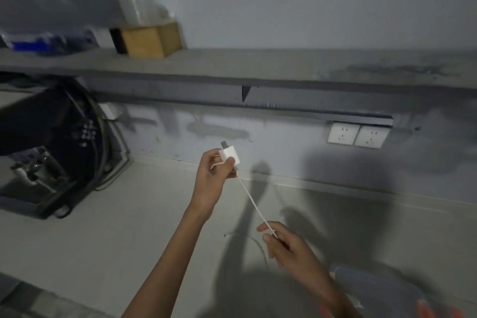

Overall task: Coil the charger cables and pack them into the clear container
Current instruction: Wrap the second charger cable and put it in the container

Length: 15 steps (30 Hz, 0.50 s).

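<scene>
Dim floor [129,214] below a grey wall. White charger plug [230,155] pinched in left hand [214,175], cable [254,205] stretched taut down to right hand [286,245] gripping it, likely straightening before coiling; clear container [374,284] just beyond right hand.

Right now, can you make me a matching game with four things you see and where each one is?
Things:
1. white charger plug
2. white cable
3. wooden box
4. wall sockets

Places:
A. on the shelf, at the left
B. on the wall, under the shelf, at the right
C. pinched in the left hand
D. stretched between the left hand and the right hand

Pairs: 1-C, 2-D, 3-A, 4-B
</scene>
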### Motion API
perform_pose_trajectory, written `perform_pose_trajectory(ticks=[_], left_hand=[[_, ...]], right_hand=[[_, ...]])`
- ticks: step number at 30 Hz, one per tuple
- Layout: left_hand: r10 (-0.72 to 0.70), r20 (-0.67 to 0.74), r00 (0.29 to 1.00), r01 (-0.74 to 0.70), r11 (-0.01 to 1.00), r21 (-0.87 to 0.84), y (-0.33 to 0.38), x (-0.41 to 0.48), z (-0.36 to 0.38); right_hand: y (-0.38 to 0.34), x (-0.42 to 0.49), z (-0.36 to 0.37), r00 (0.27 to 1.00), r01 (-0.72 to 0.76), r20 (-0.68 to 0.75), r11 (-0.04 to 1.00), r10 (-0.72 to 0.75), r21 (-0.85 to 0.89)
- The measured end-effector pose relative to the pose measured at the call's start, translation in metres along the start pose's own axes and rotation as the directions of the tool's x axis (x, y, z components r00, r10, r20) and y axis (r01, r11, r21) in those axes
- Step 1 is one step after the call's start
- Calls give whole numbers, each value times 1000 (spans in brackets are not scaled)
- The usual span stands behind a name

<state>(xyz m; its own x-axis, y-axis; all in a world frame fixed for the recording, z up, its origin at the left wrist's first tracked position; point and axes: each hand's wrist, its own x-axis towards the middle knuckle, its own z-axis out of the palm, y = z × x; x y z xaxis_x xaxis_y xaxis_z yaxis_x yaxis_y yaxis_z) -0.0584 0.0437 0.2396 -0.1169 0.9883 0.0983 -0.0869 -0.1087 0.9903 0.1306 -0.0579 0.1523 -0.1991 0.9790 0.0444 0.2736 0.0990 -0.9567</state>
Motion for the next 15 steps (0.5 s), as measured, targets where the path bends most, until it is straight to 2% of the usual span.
perform_pose_trajectory(ticks=[4,6,8,12,15], left_hand=[[85,49,995,-90,990,107,43,-5,8],[97,81,992,-108,983,146,60,-8,16],[109,116,987,-130,974,186,75,-17,27],[134,247,960,-191,956,223,92,-51,51],[130,359,924,-200,966,165,100,-79,67]], right_hand=[[-53,-4,-31,962,227,-94,940,-258,-254],[-81,-10,-46,905,334,-93,829,-415,-449],[-108,-18,-62,821,415,-111,719,-560,-558],[-151,-28,-96,658,459,-265,654,-705,-601],[-170,-27,-115,612,430,-310,635,-728,-643]])
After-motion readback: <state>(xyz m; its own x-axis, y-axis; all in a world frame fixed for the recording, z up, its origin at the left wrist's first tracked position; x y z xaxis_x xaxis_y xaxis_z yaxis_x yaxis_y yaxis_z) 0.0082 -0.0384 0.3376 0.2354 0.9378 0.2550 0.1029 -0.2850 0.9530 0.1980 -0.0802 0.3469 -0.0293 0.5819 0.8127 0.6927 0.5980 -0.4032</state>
